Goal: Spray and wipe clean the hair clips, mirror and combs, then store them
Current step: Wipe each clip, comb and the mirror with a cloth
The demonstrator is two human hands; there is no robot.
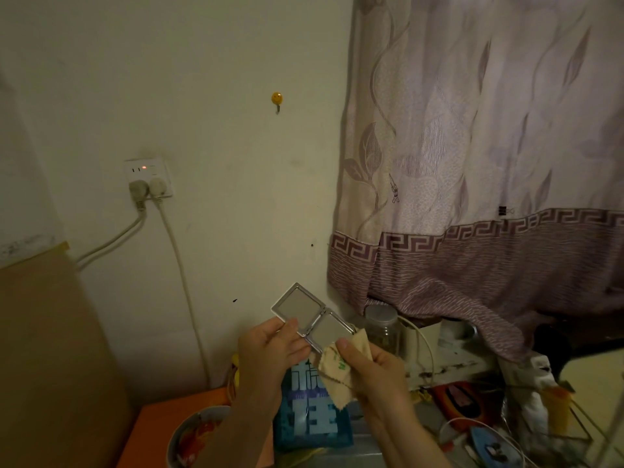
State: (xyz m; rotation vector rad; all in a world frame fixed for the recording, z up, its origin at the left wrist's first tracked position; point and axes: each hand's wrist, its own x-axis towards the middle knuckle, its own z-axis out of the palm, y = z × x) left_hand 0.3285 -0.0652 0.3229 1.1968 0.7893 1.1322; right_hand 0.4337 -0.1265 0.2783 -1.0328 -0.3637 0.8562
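Held up before the wall, a square folding compact mirror [312, 315], opened flat, is pinched at its rim by the left hand [270, 349] while the right hand [368, 366] grips a soft wiping cloth [332, 369] against its nearer pane; light, rigid, probably fragile glass, best held by the frame

Bare hands [270, 349], sleeveless forearms

mirror [312, 315] | silver square folding compact | open flat, tilted, held aloft

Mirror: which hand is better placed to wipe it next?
Right. The right hand already holds the cloth against the lower pane of the open mirror, while the left hand grips its edge to steady it.
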